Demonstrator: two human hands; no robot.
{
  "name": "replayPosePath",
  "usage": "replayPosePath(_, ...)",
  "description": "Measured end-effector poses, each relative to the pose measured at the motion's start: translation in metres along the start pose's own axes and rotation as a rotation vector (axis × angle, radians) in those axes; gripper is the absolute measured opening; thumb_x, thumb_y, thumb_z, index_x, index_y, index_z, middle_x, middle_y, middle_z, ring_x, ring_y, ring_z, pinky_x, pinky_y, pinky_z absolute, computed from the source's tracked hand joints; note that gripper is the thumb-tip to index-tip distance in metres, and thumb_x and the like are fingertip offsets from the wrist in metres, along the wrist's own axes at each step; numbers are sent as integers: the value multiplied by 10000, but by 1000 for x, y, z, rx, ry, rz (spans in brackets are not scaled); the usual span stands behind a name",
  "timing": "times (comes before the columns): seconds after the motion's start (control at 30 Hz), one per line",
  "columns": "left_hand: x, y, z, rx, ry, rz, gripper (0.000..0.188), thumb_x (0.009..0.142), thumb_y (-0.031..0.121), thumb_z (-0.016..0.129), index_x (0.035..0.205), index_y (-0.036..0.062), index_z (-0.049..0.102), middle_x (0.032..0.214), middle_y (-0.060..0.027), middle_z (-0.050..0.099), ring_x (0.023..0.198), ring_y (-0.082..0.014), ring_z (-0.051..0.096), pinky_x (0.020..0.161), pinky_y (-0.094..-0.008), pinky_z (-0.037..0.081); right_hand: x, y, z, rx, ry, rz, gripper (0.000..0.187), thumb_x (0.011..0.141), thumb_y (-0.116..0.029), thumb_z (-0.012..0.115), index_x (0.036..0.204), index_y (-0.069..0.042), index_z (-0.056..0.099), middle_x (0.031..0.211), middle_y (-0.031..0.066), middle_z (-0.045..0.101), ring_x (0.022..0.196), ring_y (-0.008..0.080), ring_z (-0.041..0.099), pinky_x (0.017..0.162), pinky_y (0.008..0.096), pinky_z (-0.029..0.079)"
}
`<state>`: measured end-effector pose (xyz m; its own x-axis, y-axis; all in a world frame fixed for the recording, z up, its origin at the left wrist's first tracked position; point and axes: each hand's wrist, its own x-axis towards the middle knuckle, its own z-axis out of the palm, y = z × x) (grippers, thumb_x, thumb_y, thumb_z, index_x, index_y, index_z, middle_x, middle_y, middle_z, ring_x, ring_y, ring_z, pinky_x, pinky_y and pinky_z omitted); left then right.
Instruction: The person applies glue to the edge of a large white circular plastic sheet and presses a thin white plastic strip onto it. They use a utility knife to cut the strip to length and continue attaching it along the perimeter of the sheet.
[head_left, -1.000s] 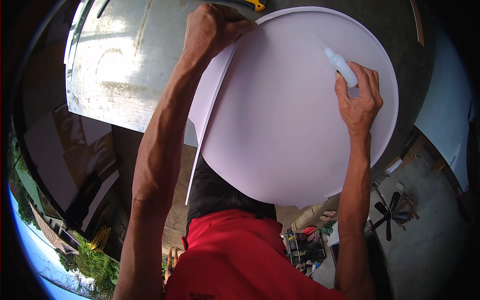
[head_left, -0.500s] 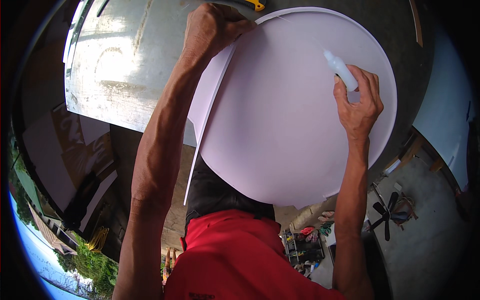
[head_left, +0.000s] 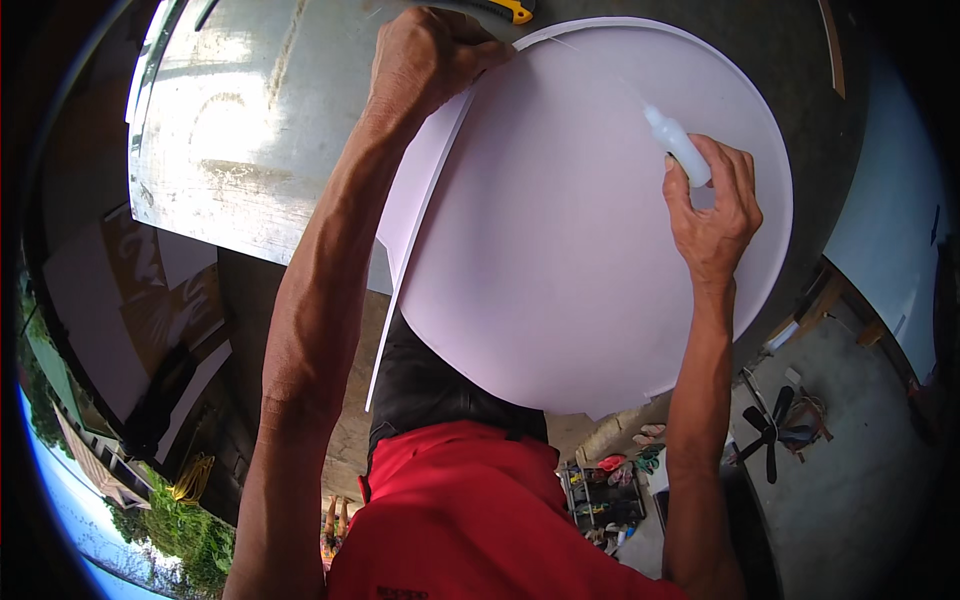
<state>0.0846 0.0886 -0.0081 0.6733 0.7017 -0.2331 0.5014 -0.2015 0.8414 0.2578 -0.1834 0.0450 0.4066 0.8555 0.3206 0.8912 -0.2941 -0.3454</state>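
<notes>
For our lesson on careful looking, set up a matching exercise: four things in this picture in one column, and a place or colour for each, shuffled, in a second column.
Things:
1. Left hand
2. Right hand
3. Disc
4. Shirt

Place or colour:
A. red
B. holds a small white bottle
C. pale, round, lying on the table
D. at the disc's top left edge

Pairs: 1-D, 2-B, 3-C, 4-A

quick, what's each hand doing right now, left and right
Left hand: closed, gripping the top edge of the white round board.
Right hand: closed around a small white squeeze bottle, nozzle at the board.
</notes>
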Motion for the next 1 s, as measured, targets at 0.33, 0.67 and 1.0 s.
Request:
replayPosePath(0.33,0,1,0,19,-1,33,148,831,124,827,828,-20,793,643,-81,723,548,-131,645,503,-334,511,0,-1,0,-12,8,-22,348,824,12,813,1153,-2,702,1034,111,715,938,273,676,758,400,587)
replayPosePath(0.67,-2,2,1,-9,18,26,125,834,112,840,856,-8,810,665,-82,736,565,-139,660,521,-333,528,-1,-2,-1,-32,6,-30,359,819,18,810,1160,0,699,1032,114,715,938,275,671,757,400,584)
replayPosePath(1.0,-2,5,0,-30,-15,-24,124,836,102,833,892,-8,818,686,-91,746,581,-143,669,538,-330,535,-2,-2,0,-28,21,-40,363,816,26,808,1161,0,697,1031,113,712,929,277,668,753,406,577)
